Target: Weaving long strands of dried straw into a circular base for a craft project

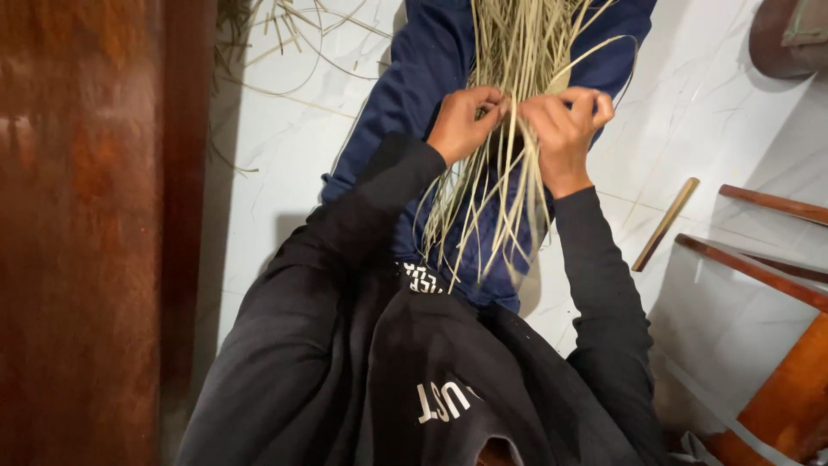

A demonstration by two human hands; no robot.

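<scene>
Running lengthwise away from the person, the bundle of pale straw-coloured strands (509,95) has its long axis roughly top to bottom of the view, over the lap. Upper ends pass out of the top edge; lower ends fan out loose and curved toward the torso, tips splayed above the printed hem.

Left hand (464,122) and right hand (569,125) meet at mid-bundle, almost touching each other. Fingers (483,99) of the left hand curl in and pinch a few strands at the bundle's left side. Fingers of the right hand are bent closed on strands at its right side, thumb tucked in; the exact strand count in either grip is too fine to tell. Bundle passes between both hands and hangs below them.

Strands are thin, flat, stiff-looking, dry grass or reed type, matte, greenish-tan.

Under it: dark blue trousers (414,78), smooth fabric. Black sweatshirt sleeves (604,285), white print on the chest.

Floor (707,112) is glossy white marble-look tile with grey veining. More loose strands (276,26) lie scattered upper left. A short tan stick (665,223) lies on the floor right of the right forearm, angled diagonally. Reddish polished wooden furniture (768,276) at right, dark brown wooden panel (86,233) along the left edge.
</scene>
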